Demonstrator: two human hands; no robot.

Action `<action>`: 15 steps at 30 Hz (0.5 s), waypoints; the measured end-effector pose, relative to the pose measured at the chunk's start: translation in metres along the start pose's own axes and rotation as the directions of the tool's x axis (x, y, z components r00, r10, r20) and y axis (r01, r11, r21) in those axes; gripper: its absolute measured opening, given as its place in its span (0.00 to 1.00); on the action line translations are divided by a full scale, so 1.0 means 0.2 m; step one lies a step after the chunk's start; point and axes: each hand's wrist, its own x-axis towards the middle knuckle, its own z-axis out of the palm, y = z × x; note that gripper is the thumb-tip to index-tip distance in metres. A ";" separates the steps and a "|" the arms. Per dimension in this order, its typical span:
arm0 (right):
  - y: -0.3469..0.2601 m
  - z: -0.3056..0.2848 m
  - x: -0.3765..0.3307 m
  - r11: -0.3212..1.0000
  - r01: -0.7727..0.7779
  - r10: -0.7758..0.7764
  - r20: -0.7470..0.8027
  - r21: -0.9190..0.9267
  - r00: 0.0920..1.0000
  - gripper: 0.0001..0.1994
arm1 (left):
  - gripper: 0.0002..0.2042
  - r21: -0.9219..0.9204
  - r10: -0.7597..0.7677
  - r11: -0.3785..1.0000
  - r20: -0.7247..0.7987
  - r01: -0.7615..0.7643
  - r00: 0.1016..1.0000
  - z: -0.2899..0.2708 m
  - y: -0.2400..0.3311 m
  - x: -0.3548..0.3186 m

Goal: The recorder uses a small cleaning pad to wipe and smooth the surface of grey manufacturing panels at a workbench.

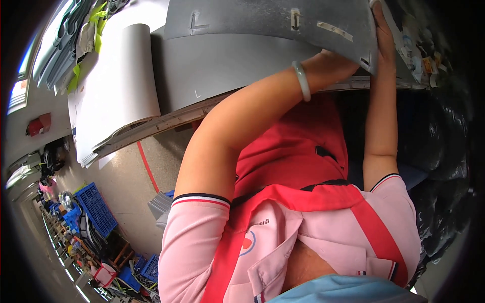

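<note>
A dark grey board [262, 17] with cut slots and strips of beige tape lies across the work table, over a smooth grey sheet [217, 65] with a small white corner mark. My left hand [336, 63], below a pale bangle, reaches to the near edge of the board at its right end. Its fingers are hidden behind the board. Along the board's right edge runs my right hand [384, 33], its fingers closed on that edge near the top of the view. The board's right corner appears raised off the sheet.
A curled stack of white sheets [136, 70] sits left on the table [187, 110]. Grey pieces and yellow-green strips [96, 25] lie behind it. Black plastic bags [439, 136] are at right. A blue crate [96, 209] stands on the floor at left.
</note>
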 end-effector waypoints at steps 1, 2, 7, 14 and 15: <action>-0.09 -0.06 -0.07 1.000 0.023 -0.023 -0.010 -0.012 1.000 0.27 | 0.12 -0.024 -0.037 0.999 -0.024 0.037 0.999 -0.12 0.01 -0.01; -0.12 -0.11 -0.10 1.000 -0.029 0.029 0.001 0.002 1.000 0.23 | 0.12 0.004 -0.095 0.995 -0.059 0.095 0.994 -0.17 -0.06 0.03; -0.19 -0.10 -0.25 0.997 0.034 -0.035 0.022 0.063 0.999 0.20 | 0.14 0.112 -0.372 0.909 -0.212 0.401 0.904 -0.95 -0.22 -0.11; -0.31 -0.34 -0.22 0.811 0.147 -0.282 -0.157 -0.566 0.947 0.23 | 0.17 -0.132 -0.721 0.631 -0.464 0.764 0.515 -1.67 -1.05 0.01; -0.29 -0.31 -0.22 0.812 0.148 -0.276 -0.148 -0.565 0.950 0.23 | 0.16 -0.432 -0.850 0.510 -0.386 0.743 0.359 -2.01 -1.01 -0.08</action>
